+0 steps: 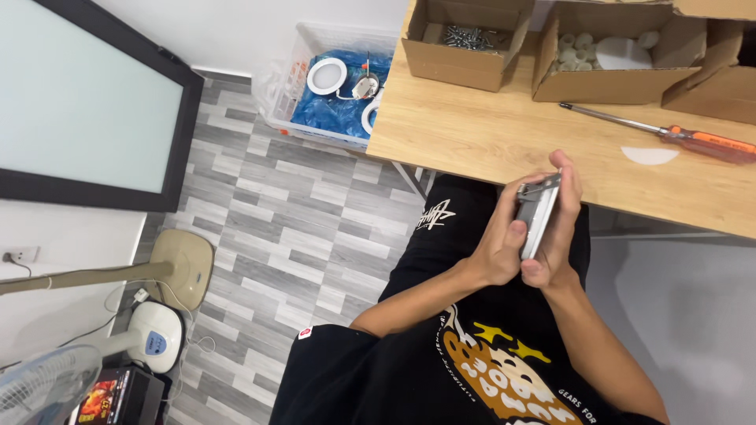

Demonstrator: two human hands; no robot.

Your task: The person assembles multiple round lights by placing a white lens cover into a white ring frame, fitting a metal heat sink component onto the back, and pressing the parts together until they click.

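Left grip: the left hand (494, 250) is closed on the round light fitting (537, 214), thumb pressed on its pale face, the other fingers wrapped behind where they cannot be seen.

Right grip: the right hand (557, 228) pinches the same fitting from the far side, fingers laid along its rim and reaching up to the metal spring clip (539, 187) at the top edge.

Where the fitting is: clamped edge-on between both hands, above the person's lap, just in front of the near edge of the counter (488, 130) and not touching it.

How it should handle: it looks light and stiff, a thin disc with a smooth face that could slide under a thumb. The rim seems the safe place to hold; the face probably marks or cracks if squeezed hard. The clip looks springy and may snap back on a fingertip.

Counter, nearest: a red-handled screwdriver (657, 132) lies flat beyond the hands, with a pale half-round piece (649, 155) just beside its handle.

Counter, further: an open cardboard box of screws (465, 38) and another cardboard box of small white parts (606, 53), side by side at the back.

Floor: a clear plastic crate (335, 86) lined in blue holds more round white fittings, left of the counter; a standing fan base (153, 338) sits well apart, lower left.
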